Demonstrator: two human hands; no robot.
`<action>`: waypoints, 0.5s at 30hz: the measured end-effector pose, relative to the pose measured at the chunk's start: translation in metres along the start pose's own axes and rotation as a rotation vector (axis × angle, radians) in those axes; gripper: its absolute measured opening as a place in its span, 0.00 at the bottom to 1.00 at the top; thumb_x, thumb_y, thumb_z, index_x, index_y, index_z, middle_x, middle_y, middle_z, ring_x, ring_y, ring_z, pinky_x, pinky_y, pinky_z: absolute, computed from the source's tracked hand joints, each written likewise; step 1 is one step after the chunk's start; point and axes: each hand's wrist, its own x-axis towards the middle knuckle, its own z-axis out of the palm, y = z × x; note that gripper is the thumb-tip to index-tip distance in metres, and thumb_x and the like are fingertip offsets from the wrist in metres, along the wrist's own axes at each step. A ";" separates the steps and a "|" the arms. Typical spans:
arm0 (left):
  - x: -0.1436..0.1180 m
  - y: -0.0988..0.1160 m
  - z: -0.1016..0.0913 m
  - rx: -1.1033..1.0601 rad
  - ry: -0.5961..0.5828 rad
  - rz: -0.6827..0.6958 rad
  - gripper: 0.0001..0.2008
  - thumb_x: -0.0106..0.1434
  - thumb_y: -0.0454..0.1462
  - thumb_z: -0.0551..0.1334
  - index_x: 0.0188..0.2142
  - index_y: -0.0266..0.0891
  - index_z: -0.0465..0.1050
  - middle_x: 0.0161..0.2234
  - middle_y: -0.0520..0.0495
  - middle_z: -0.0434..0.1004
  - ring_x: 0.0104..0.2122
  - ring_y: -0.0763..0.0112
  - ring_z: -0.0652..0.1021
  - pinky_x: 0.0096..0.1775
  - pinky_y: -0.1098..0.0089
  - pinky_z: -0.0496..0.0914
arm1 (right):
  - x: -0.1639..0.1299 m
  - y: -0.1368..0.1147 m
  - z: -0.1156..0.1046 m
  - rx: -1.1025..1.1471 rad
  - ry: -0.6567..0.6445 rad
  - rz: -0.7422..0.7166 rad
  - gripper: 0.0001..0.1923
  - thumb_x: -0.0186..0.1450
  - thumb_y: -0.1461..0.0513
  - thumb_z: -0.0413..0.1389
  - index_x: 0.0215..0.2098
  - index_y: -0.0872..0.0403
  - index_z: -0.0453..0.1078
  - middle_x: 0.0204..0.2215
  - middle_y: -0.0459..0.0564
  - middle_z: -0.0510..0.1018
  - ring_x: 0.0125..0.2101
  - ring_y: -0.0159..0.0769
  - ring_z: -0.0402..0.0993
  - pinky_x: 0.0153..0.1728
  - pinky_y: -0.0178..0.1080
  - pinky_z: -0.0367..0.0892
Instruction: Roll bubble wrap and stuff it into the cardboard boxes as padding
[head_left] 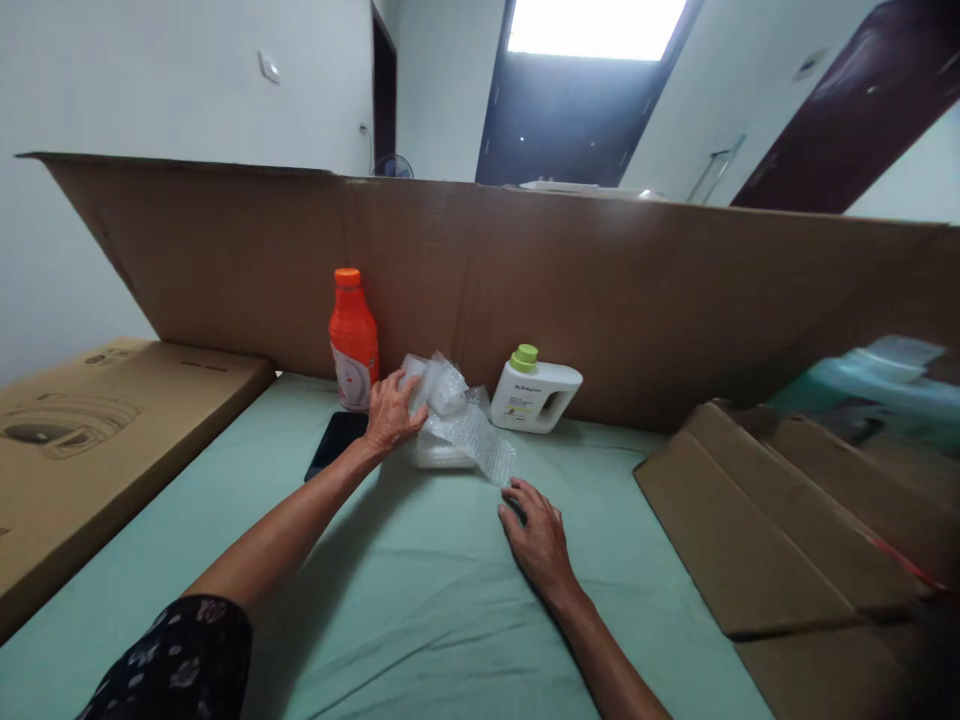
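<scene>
While both arms reach forward:
Left hand (391, 412): grip pinching bubble wrap (461, 420).
Right hand (538, 535): fingers spread flat on green sheet (420, 590).

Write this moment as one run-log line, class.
left hand: gripping bubble wrap | right hand: flat on green sheet, at wrap's end | behind: orange bottle, white jug

My left hand (391, 410) is gripping a crumpled bundle of clear bubble wrap (457, 418) on the pale green sheet (420, 600), while my right hand (538, 538) is resting flat just below the wrap's loose end. An orange plastic bottle with an orange cap (353, 340) is standing behind my left hand, a white jug with a green cap (535, 392) is sitting to the right, and a black phone (336, 442) is lying beside my wrist.
</scene>
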 end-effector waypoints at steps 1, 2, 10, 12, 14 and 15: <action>0.000 0.006 0.000 0.008 0.016 0.009 0.32 0.68 0.43 0.57 0.69 0.39 0.55 0.71 0.34 0.48 0.69 0.48 0.55 0.67 0.46 0.49 | 0.000 0.001 0.001 -0.002 0.003 -0.001 0.13 0.64 0.61 0.54 0.43 0.53 0.77 0.54 0.58 0.78 0.55 0.48 0.73 0.55 0.51 0.63; 0.001 0.011 0.001 0.010 0.008 0.028 0.31 0.69 0.44 0.56 0.69 0.41 0.55 0.72 0.36 0.46 0.70 0.50 0.53 0.67 0.48 0.49 | -0.001 0.001 0.001 -0.005 0.005 -0.002 0.12 0.64 0.61 0.54 0.43 0.52 0.77 0.55 0.57 0.78 0.55 0.47 0.72 0.55 0.50 0.63; 0.013 0.042 0.005 -0.041 -0.265 0.073 0.31 0.59 0.41 0.68 0.62 0.44 0.67 0.68 0.36 0.59 0.68 0.44 0.58 0.64 0.37 0.50 | -0.003 -0.002 0.001 -0.059 0.012 -0.004 0.11 0.64 0.66 0.53 0.40 0.52 0.76 0.55 0.54 0.77 0.54 0.43 0.72 0.54 0.44 0.61; 0.001 0.051 -0.015 -0.072 -0.239 0.046 0.32 0.60 0.39 0.66 0.63 0.41 0.65 0.69 0.33 0.55 0.68 0.42 0.57 0.64 0.35 0.47 | -0.003 -0.004 0.000 -0.072 0.019 -0.008 0.11 0.64 0.67 0.53 0.39 0.51 0.76 0.54 0.54 0.78 0.54 0.42 0.72 0.54 0.43 0.61; -0.026 0.063 -0.042 -0.124 -0.212 0.040 0.30 0.62 0.36 0.62 0.64 0.36 0.64 0.69 0.31 0.55 0.68 0.43 0.58 0.65 0.39 0.48 | -0.002 -0.006 -0.001 -0.082 0.030 -0.013 0.11 0.63 0.68 0.53 0.39 0.51 0.76 0.54 0.53 0.78 0.53 0.42 0.72 0.53 0.43 0.61; -0.046 0.070 -0.057 -0.157 -0.213 0.050 0.29 0.63 0.36 0.61 0.63 0.34 0.65 0.68 0.31 0.57 0.67 0.45 0.60 0.65 0.43 0.52 | -0.002 -0.008 -0.001 -0.085 0.035 -0.017 0.11 0.63 0.68 0.53 0.39 0.51 0.77 0.53 0.54 0.78 0.53 0.42 0.73 0.53 0.43 0.61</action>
